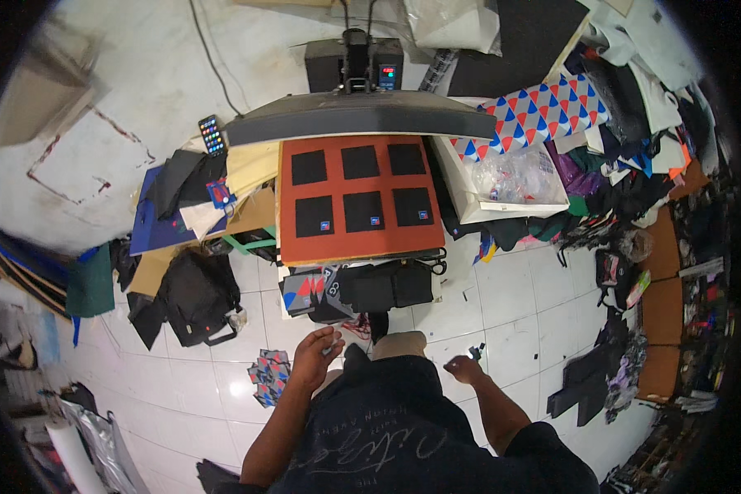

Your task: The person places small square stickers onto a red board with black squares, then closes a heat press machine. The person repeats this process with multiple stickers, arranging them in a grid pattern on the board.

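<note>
My left hand (315, 359) is raised before my body, its fingers bent and a gap between them and the thumb. Just beyond it, a stack of black and grey patterned fabric pieces (362, 288) sits at the press's front edge. My right hand (466, 370) hangs out to the right with curled fingers; whatever they may hold is hidden. A small black scrap (476, 352) shows beside it. Ahead, the heat press's upper plate (362, 115) is raised over a rust-orange pad (337, 241). Two rows of black fabric squares (359, 162) lie there; the nearer three bear small blue-red emblems.
Left of the press are a phone (211, 135), dark cloth and a black backpack (196, 298). Patterned pieces (269, 377) lie on the tiled floor. At right, a white box (514, 211) of clear plastic stands under a patterned roll (543, 115), near heaped fabric. Scissors (439, 262) hang beside the stack.
</note>
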`<action>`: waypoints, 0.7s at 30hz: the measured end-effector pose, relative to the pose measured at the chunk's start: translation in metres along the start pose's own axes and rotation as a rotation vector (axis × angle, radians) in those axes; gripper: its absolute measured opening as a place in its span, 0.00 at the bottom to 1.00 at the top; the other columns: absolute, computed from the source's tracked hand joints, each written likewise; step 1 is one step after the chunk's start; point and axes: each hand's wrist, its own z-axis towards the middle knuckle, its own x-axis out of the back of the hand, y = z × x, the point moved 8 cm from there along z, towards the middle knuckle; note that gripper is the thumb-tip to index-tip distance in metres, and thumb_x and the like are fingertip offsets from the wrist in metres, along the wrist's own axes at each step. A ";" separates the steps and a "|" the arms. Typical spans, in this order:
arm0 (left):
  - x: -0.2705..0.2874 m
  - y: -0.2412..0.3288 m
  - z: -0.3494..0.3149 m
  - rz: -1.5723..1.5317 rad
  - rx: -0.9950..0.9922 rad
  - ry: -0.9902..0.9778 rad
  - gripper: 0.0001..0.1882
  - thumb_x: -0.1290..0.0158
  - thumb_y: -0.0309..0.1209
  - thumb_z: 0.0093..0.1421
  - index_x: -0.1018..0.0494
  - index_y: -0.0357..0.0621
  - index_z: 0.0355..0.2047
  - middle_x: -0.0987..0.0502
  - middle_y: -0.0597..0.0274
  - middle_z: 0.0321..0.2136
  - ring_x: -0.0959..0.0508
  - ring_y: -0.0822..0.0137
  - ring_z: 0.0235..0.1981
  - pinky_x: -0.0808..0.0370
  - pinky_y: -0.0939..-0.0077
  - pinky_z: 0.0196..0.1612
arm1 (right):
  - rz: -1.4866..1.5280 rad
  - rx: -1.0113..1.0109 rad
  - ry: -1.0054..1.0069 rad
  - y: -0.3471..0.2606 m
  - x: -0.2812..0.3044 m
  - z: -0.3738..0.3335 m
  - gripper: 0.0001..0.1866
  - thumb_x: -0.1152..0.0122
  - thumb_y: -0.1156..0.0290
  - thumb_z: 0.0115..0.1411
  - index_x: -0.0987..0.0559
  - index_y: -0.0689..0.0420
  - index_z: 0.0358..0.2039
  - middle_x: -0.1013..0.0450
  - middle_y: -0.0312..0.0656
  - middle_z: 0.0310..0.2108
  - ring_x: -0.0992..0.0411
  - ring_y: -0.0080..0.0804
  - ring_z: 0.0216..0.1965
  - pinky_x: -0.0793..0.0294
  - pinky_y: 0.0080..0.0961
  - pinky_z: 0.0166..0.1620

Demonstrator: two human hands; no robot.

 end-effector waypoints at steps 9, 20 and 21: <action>0.047 -0.044 -0.050 -0.319 0.002 -0.035 0.19 0.47 0.32 0.59 0.33 0.32 0.47 0.28 0.48 0.42 0.25 0.52 0.43 0.25 0.64 0.48 | -0.024 -0.084 0.041 0.014 0.015 -0.031 0.22 0.44 0.47 0.55 0.18 0.52 0.35 0.22 0.48 0.35 0.25 0.45 0.41 0.27 0.36 0.47; 0.053 -0.040 -0.060 -0.297 -0.031 -0.059 0.16 0.48 0.33 0.58 0.31 0.35 0.44 0.26 0.50 0.41 0.24 0.53 0.43 0.26 0.61 0.50 | 0.185 0.191 0.214 -0.109 0.051 -0.011 0.20 0.42 0.53 0.58 0.19 0.58 0.37 0.23 0.48 0.34 0.24 0.40 0.36 0.27 0.33 0.41; 0.050 -0.041 -0.060 -0.297 -0.029 -0.084 0.16 0.48 0.32 0.58 0.31 0.35 0.44 0.26 0.50 0.41 0.24 0.53 0.43 0.26 0.62 0.50 | 0.184 0.181 0.213 -0.106 0.050 -0.013 0.20 0.43 0.53 0.58 0.19 0.58 0.37 0.23 0.48 0.34 0.24 0.40 0.37 0.27 0.33 0.42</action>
